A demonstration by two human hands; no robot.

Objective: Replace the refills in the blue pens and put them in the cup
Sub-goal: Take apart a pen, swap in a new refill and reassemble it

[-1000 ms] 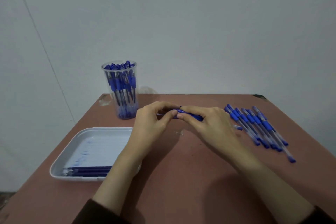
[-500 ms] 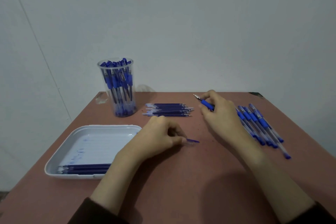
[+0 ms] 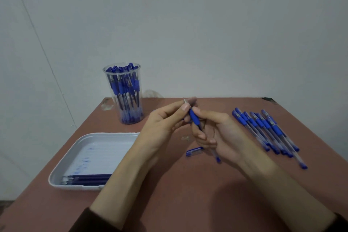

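**Uncapped pen held tip-up between both hands**

The blue pen (image 3: 195,119) is held above the middle of the table (image 3: 188,203). Its long axis slants, with the metal tip up and toward the far edge and the blue tail plug low, toward the near edge. The right hand (image 3: 222,137) curls its fingers round the barrel below the blue grip. The left hand (image 3: 162,124) pinches the tip end between thumb and forefinger. Any print on the barrel is too small to read.

A loose cap (image 3: 194,151) lies flat on the table just under the hands, its long axis roughly left to right. Toward the right edge, a row of pens (image 3: 263,130) lies side by side, all slanting the same way. Near the far left corner, the clear cup (image 3: 124,111) stands packed with upright pens. By the near left edge, a white tray (image 3: 62,167) holds what appear to be refills (image 3: 84,180) along its near wall.
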